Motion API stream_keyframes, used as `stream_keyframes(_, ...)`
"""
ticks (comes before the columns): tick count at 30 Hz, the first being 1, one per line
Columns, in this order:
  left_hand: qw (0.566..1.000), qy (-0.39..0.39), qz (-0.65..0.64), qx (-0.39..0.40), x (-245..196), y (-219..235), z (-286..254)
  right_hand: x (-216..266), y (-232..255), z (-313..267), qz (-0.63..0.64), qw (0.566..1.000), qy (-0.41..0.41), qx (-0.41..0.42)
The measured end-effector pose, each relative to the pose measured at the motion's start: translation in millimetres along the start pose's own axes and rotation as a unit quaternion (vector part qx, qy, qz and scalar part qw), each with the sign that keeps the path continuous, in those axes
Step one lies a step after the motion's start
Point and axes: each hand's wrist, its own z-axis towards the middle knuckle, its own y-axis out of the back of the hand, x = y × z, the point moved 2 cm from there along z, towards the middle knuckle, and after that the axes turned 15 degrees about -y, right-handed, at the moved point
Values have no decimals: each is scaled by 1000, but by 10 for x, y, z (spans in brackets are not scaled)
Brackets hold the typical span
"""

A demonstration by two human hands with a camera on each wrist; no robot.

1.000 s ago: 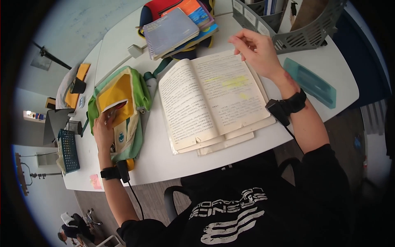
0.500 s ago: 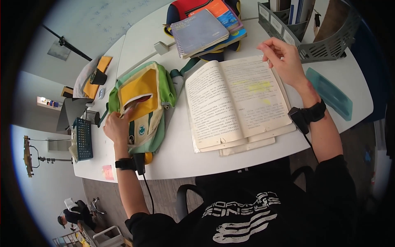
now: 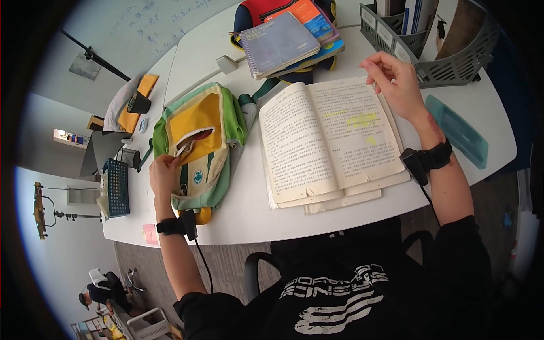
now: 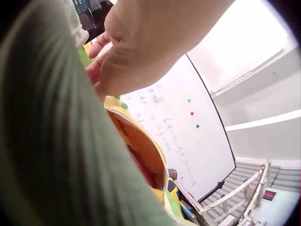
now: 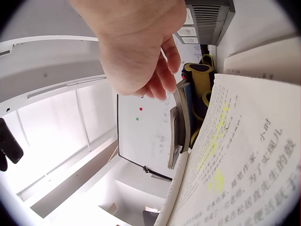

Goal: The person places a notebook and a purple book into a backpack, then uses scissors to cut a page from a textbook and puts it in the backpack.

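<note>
A green, cream and yellow backpack (image 3: 201,164) lies on the table at the left. Its yellow front pocket (image 3: 192,122) gapes along a white zipper, and something red (image 4: 141,167) shows inside in the left wrist view. My left hand (image 3: 163,174) pinches the pocket's edge at the near left end of the zipper; the fingertips are partly hidden. To the right lies an open book (image 3: 334,141) with yellow highlighting on its right page. My right hand (image 3: 394,85) is over that page's upper right corner, its fingers loosely curled and holding nothing.
Behind the book, a grey spiral notebook (image 3: 280,45) tops a stack on a red and navy bag (image 3: 249,17). A grey file holder (image 3: 453,68) stands at the back right, with a teal case (image 3: 456,133) nearer me. A blue basket (image 3: 116,190) is at the far left.
My left hand has drawn back from over the pocket to its near left edge. The right hand stays over the book. The head view has shifted, moving the scene rightward.
</note>
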Motion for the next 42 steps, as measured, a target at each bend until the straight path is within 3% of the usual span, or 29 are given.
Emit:
stream_keyframes(3,1000,0,-9,23,-57,39,5,34,16,-12,-24,999,-19,14)
stream_keyframes(12,999,-12,32,-38,-52,173,-92,-21,-4,-1,-8,1000,12,-10)
stream_keyframes(18,995,-26,-70,-68,150,304,-230,-3,0,-7,-10,1000,10,-8)
stream_keyframes(20,992,3,-116,-40,220,320,-284,3,-13,-11,-11,1000,6,-5)
stream_keyframes(22,956,77,-282,-37,305,283,-338,-5,-14,-11,-14,1000,3,-3)
stream_keyframes(24,947,94,-307,-28,317,290,-353,-18,-12,-7,-20,1000,-6,2)
stream_keyframes(26,849,153,-502,-65,315,272,-378,-9,-21,-10,-18,1000,-4,-1)
stream_keyframes(27,849,153,-502,-67,354,267,-359,-2,-27,-7,-17,1000,-3,-4)
stream_keyframes(29,745,207,-628,-88,427,211,-304,-1,-28,-11,-14,1000,-8,-1)
stream_keyframes(33,712,235,-648,-132,480,129,-231,17,-10,-12,-11,1000,-21,5)
stream_keyframes(38,621,280,-696,-227,682,8,-201,-5,-6,-8,-14,1000,-15,-4)
stream_keyframes(42,622,272,-689,-253,883,-53,-246,-30,-2,-1,-27,1000,3,-2)
